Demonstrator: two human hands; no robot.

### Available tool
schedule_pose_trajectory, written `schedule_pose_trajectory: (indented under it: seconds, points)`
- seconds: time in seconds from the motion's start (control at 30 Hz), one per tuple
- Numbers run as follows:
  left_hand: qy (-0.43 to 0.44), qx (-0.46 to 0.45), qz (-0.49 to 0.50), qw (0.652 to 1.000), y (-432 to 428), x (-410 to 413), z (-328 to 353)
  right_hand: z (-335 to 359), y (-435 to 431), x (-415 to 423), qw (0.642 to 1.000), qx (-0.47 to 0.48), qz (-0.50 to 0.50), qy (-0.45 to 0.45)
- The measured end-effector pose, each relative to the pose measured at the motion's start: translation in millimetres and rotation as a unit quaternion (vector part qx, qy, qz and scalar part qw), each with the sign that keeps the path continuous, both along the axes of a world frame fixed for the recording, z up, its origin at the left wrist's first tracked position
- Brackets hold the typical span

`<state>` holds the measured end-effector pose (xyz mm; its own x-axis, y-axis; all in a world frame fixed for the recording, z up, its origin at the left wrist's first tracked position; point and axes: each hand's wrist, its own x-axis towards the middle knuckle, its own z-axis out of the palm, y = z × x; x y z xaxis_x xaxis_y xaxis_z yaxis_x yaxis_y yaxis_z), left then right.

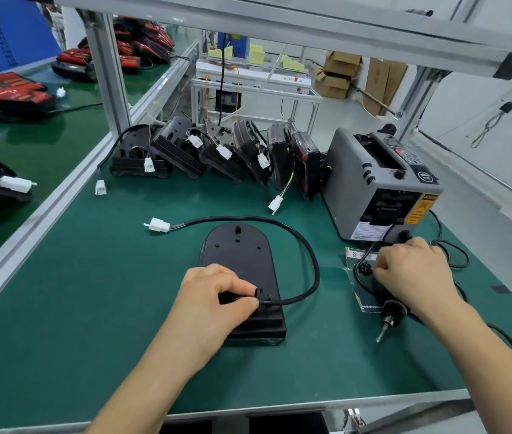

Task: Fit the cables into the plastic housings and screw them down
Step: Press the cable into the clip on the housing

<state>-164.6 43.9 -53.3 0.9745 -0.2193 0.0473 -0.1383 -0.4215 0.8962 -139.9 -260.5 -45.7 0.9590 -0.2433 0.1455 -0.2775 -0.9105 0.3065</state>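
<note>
- We look down on a green-matted desk (91, 308). The work sits mid-desk, well back from the near edge, so a fall looks unlikely.
- A grey box-shaped tape dispenser (370, 183) stands at the right rear, just behind the right hand. A hasty reach could knock against it.
- A row of black plastic housings (217, 151) with white plugs leans along the back, well apart from the work.
- The task's black oval plastic housing (239, 255) lies flat at the desk's centre. Only one hand steadies it. We judge it could skate on the mat if the cable is tugged.
- A black round cable (307, 255) loops from the housing's near end out to the right. It runs on behind the top to a white plastic connector (159, 224) lying on the desk at the left. The loop looks springy. Let go too soon, it may lift out of its seat or be trapped under a screw.
- The left hand (214, 296) rests on the housing's near end, fingers clenched on the cable where it enters.
- The right hand (414, 270) is right of the housing, fingers curled down onto a clear plastic bag (361, 300). We cannot tell whether they hold anything.
- A black electric screwdriver (390, 314) lies beneath that wrist and could be nudged and roll.
- A small black piece (364, 270) sits on the bag, easily fumbled.
</note>
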Motion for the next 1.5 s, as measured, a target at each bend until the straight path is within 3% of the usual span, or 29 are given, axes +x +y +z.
schedule_pose_trajectory:
  seconds: [0.1, 0.17, 0.23, 0.37, 0.53, 0.73, 0.87, 1.03, 1.5]
  points:
    - [0.000, -0.001, 0.001, 1.000, -0.1, 0.3, -0.4, 14.9, 19.8, -5.9, 0.975, 0.212, 0.055, -0.045]
    - [0.002, -0.001, -0.001, 1.000, 0.2, 0.1, -0.4, 23.6, 45.4, -10.8, 0.905, 0.419, 0.063, -0.035]
    - [0.004, -0.002, -0.001, 1.000, 0.3, 0.1, -0.3, 28.4, 72.9, -13.7, 0.823, 0.564, 0.067, -0.001]
    - [0.003, 0.001, -0.002, 1.000, -0.1, 0.4, -0.3, 32.4, 112.9, -15.6, 0.722, 0.688, 0.067, 0.017]
    - [-0.003, 0.007, -0.003, 1.000, -0.5, 1.1, -0.9, 27.7, 132.4, -24.7, 0.673, 0.732, 0.101, 0.032]
    - [-0.011, 0.005, -0.003, 1.000, -0.3, 0.6, -0.6, 17.7, 138.3, -37.6, 0.712, 0.688, 0.142, -0.016]
    - [-0.017, 0.002, -0.007, 1.000, -0.2, 0.8, -1.0, 12.3, 140.4, -39.5, 0.784, 0.596, 0.170, -0.035]
    - [-0.022, 0.000, -0.002, 1.000, -1.2, -0.3, -1.9, 14.3, 141.7, -36.3, 0.824, 0.524, 0.211, -0.037]
    - [-0.027, -0.006, 0.009, 1.000, -2.4, -1.8, -3.6, 12.6, 138.6, -25.4, 0.799, 0.573, 0.182, -0.002]
